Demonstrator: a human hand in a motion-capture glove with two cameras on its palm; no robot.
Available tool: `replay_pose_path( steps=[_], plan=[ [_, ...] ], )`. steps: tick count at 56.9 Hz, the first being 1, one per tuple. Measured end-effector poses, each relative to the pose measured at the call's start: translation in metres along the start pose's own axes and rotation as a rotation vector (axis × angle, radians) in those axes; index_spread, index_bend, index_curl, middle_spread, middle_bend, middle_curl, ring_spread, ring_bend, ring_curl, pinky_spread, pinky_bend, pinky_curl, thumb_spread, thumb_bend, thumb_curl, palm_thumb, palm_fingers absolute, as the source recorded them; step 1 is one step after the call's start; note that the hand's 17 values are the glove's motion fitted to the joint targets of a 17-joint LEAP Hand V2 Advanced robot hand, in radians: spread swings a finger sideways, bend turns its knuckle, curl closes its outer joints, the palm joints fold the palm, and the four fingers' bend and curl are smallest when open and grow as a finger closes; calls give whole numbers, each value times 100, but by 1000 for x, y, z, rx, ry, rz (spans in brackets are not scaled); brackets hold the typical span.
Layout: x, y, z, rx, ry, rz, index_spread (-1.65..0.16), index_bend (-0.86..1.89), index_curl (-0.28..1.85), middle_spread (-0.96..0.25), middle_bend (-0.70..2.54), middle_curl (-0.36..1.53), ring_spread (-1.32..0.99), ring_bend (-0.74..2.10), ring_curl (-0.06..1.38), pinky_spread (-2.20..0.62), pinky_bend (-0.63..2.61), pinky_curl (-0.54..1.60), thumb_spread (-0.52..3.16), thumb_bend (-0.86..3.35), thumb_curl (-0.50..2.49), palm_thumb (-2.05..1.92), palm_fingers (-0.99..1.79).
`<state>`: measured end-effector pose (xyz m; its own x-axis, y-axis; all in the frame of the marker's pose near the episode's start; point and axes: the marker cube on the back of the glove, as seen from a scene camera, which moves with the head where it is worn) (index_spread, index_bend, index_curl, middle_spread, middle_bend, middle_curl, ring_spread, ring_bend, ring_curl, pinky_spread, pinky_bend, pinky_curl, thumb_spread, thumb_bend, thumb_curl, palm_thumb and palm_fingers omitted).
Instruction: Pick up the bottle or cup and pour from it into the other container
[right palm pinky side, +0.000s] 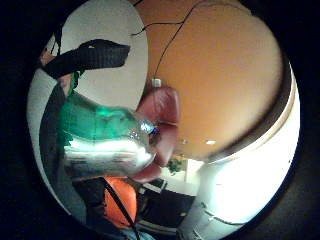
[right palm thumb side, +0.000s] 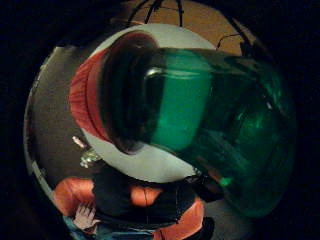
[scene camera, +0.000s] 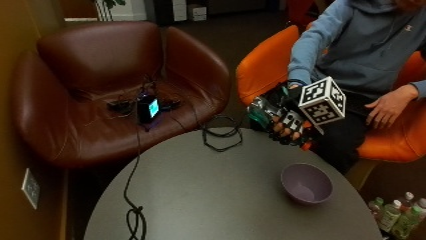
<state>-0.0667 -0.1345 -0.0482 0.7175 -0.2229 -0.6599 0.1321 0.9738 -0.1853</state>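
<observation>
**Bottle up, pour still to come**

The green bottle (scene camera: 261, 113) is off the table, lifted above its far edge, with the gloved right hand (scene camera: 287, 117) wrapped around it, fingers curled round the body. In the thumb-side palm view the green bottle fills the frame, close against the palm, its red cap (right palm thumb side: 85, 97) seemingly on. The purple bowl (scene camera: 306, 183) waits near the table's right edge, well apart from the bottle and looking empty. So the pick-up looks done; carrying across, tilting and pouring remain. The bare hand (scene camera: 387, 106) rests on the person's lap, fingers relaxed, touching nothing. No label or writing is readable on the bottle.
</observation>
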Motion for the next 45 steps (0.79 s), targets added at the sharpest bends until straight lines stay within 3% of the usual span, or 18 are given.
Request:
replay_pose_path(
  steps=[11,45],
  plan=[
    [-26,-8,-14,-14,254,-18,-23,10,26,-13,23,51,-23,37,43,-17,33,38,30,-4,76,97,106],
    [-39,-9,-4,-84,244,-17,-24,10,26,-14,21,51,-25,36,43,-19,35,37,33,-4,76,94,107]
  ],
)
